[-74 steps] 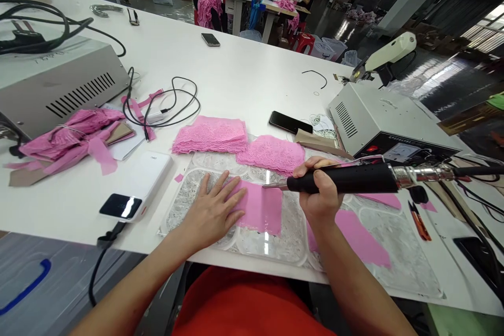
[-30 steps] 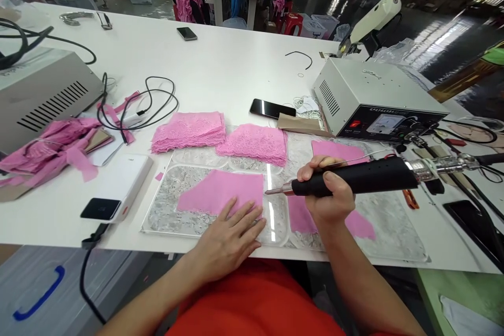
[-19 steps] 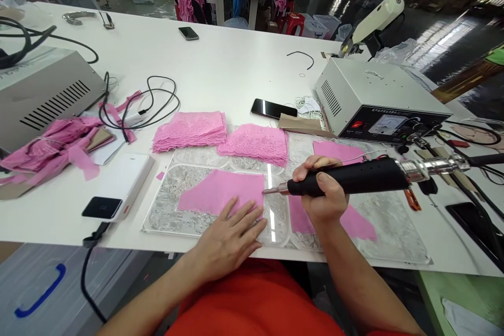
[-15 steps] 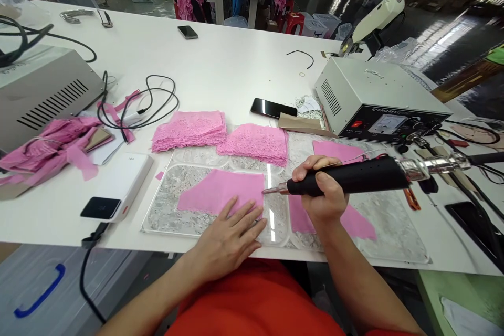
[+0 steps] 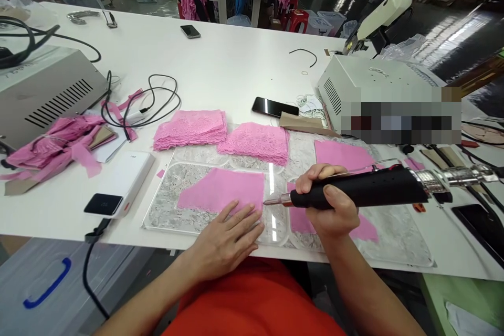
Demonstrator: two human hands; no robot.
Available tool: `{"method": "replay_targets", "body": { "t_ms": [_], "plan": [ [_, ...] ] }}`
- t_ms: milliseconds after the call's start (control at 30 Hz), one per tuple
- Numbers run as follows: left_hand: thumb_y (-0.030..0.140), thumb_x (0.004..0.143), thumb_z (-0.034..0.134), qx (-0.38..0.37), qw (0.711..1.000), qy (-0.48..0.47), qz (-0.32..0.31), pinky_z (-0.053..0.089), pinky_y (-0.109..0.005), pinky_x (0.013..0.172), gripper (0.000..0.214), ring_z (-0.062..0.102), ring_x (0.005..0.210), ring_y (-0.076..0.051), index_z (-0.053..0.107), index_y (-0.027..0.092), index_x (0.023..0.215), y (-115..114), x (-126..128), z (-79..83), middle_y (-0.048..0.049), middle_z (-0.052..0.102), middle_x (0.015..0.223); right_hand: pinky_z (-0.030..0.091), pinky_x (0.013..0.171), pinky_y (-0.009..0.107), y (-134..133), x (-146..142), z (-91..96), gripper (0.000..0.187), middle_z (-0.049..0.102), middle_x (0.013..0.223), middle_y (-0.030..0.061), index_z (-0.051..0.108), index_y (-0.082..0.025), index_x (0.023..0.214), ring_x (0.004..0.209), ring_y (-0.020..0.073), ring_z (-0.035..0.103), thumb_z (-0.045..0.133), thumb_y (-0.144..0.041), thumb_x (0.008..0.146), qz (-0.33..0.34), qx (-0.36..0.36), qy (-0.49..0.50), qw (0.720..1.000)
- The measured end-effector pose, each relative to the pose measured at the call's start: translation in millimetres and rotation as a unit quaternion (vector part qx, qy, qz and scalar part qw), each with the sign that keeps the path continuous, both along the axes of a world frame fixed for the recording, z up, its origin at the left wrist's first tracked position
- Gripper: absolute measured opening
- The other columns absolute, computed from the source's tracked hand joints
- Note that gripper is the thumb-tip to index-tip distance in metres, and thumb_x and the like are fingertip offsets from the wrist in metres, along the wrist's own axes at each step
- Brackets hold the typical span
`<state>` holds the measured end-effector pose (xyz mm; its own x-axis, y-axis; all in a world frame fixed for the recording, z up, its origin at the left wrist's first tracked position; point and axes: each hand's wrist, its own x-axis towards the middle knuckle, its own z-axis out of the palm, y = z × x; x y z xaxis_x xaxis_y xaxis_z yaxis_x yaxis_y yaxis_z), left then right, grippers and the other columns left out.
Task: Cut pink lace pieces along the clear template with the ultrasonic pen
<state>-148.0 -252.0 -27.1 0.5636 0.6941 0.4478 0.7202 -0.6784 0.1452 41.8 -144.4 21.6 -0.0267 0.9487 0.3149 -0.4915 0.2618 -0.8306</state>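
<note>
My left hand (image 5: pixel 226 239) lies flat with fingers spread on the near edge of a pink lace piece (image 5: pixel 222 190) that rests on a clear plastic template (image 5: pixel 165 205). My right hand (image 5: pixel 328 205) is closed round a black hot-cutter handle (image 5: pixel 362 192). The tool's metal tip (image 5: pixel 271 201) sits at the lower right corner of the lace piece. More pink fabric (image 5: pixel 342 155) lies under and behind the tool.
Two stacks of pink lace (image 5: pixel 191 128) (image 5: pixel 255 142) lie behind the template. A white power bank (image 5: pixel 118 184), a phone (image 5: pixel 274 107), cables (image 5: pixel 145 105), two grey control boxes (image 5: pixel 47 89) (image 5: pixel 378 94) and pink scraps (image 5: pixel 55 144) crowd the white table (image 5: pixel 236 63). People work at tables beyond.
Since 2.5 s ago my left hand slid from the lace's far part to its near edge. In the last half second the cutter tip dropped along the lace's right edge.
</note>
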Motion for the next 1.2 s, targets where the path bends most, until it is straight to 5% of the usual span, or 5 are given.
{"method": "replay_targets", "body": {
  "t_ms": [667,900,1200],
  "plan": [
    [0.019,0.094,0.053,-0.003,1.000,-0.015,0.000,0.025,-0.045,0.119,0.028,0.049,0.131,-0.022,0.060,0.015,0.121,1.2,-0.2,6.1,-0.0077,0.064,0.127,0.046,0.048,0.028,4.7,4.3,1.0,0.009,0.055,0.076,-0.0024,0.056,-0.022,0.079,0.053,0.0098,0.055,0.057,-0.025,0.070,-0.002,0.019,-0.008,1.000],
    [0.016,0.096,0.048,0.004,1.000,-0.027,0.010,0.029,-0.045,0.117,0.026,0.053,0.126,-0.022,0.061,0.014,0.118,14.4,39.7,14.2,-0.0087,0.066,0.123,0.046,0.051,0.029,29.8,51.4,15.2,0.011,0.053,0.075,-0.0026,0.056,-0.021,0.074,0.051,0.0090,0.052,0.056,-0.026,0.064,-0.110,0.029,-0.023,0.993],
    [0.026,0.098,0.045,0.003,0.998,0.035,0.061,0.031,-0.053,0.112,0.030,0.047,0.131,-0.029,0.059,0.015,0.122,48.2,79.0,-3.4,-0.0119,0.059,0.132,0.048,0.057,0.032,41.3,60.6,-2.7,0.013,0.058,0.082,-0.0020,0.059,-0.022,0.080,0.056,0.0105,0.054,0.059,-0.026,0.068,-0.101,0.020,-0.003,0.995]
  ]
}}
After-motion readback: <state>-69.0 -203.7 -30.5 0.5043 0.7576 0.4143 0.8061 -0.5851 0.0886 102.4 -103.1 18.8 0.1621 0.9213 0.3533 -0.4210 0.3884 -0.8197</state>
